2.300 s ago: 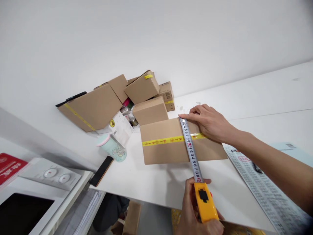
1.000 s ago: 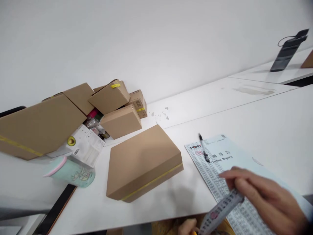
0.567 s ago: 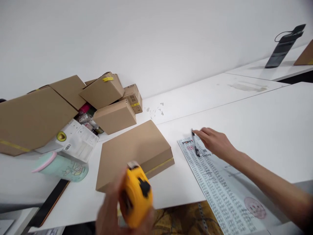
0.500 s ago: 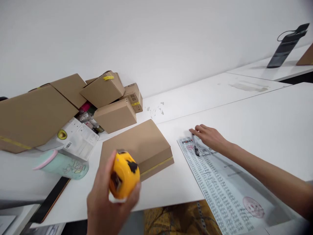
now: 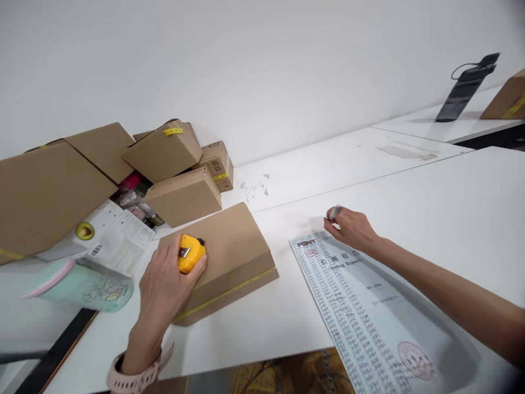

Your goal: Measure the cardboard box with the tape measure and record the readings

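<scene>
My left hand (image 5: 166, 279) is closed round a yellow tape measure (image 5: 192, 254). It is on or just above the top of a closed cardboard box (image 5: 229, 235), beside the box's near left edge. My right hand (image 5: 351, 225) pinches a slim grey pen (image 5: 334, 212), most of it hidden by the fingers. That hand is over the top edge of a printed paper headed "Testing Report" (image 5: 353, 306), which bears a round red stamp. The paper reaches past the table's near edge.
Several cardboard boxes (image 5: 184, 197) are piled at the back left against the wall. A mint tumbler (image 5: 90, 287) and a white carton (image 5: 123, 235) sit left of my left hand. A dark bottle (image 5: 461, 93) stands at the far right on the white table (image 5: 410, 191).
My left hand has brought the tape measure away from me, to the box top. The pen has swung from hanging over the paper to lying up within my right hand's fingers.
</scene>
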Available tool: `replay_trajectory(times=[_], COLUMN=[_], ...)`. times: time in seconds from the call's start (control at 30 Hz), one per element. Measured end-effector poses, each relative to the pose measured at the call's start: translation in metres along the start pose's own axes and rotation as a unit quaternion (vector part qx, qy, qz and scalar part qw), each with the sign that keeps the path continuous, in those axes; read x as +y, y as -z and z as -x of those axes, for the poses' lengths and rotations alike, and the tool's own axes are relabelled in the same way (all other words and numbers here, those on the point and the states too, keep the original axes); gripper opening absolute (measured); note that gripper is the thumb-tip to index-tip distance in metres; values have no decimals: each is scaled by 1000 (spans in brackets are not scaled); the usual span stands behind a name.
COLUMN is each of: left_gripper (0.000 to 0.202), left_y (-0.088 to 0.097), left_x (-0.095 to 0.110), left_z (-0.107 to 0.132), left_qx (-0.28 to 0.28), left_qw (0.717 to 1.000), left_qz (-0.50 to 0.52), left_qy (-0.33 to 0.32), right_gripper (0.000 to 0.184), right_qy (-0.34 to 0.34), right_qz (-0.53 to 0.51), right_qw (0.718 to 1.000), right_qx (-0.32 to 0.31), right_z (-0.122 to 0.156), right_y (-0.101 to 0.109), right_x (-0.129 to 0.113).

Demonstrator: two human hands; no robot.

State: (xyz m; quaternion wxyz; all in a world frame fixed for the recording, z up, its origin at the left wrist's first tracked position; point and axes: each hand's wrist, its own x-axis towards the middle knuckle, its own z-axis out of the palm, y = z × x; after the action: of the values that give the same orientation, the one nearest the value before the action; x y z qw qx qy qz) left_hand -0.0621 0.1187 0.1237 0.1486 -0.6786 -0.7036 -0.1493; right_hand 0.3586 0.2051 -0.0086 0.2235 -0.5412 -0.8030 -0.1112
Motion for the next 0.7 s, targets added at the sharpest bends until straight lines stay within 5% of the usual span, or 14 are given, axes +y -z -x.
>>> replay_trajectory(times=[0.1, 0.17, 0.2, 0.3, 0.33, 0.37, 0.5, 0.7], left_gripper=[67, 58, 51, 33, 34, 35, 56, 71], left_y=[-2, -11, -18, -56, -71, -86, -130, -139], left_x=[20, 53, 76, 150, 172, 192, 233, 236], left_z=[7, 23, 33, 59, 64, 67, 60, 53], left_qx=[163, 250, 239, 6, -94, -136, -211, -262], left_qw=[984, 948, 930, 876, 867, 862, 857, 848], left_qz=[10, 94, 157, 342, 344, 336, 316, 306], left_qy=[-68, -173, -230, -341, -349, -355, -349, -344], right_gripper=[28, 31, 34, 41, 41, 41, 36, 27], right_qy=[-171, -253, -269, -271, -275, -283, -310, -296], right_qz=[-160, -335, -403, -480, -483, -480, -435, -447], right_qw=[972, 908, 875, 834, 831, 830, 845, 844], right_qx=[28, 25, 22, 21, 20, 17, 1, -13], right_z=[18, 26, 29, 34, 34, 34, 35, 31], right_y=[5, 4, 2, -7, -10, -13, -16, -13], right_x=[-7, -12, -14, -15, -15, -14, -15, -16])
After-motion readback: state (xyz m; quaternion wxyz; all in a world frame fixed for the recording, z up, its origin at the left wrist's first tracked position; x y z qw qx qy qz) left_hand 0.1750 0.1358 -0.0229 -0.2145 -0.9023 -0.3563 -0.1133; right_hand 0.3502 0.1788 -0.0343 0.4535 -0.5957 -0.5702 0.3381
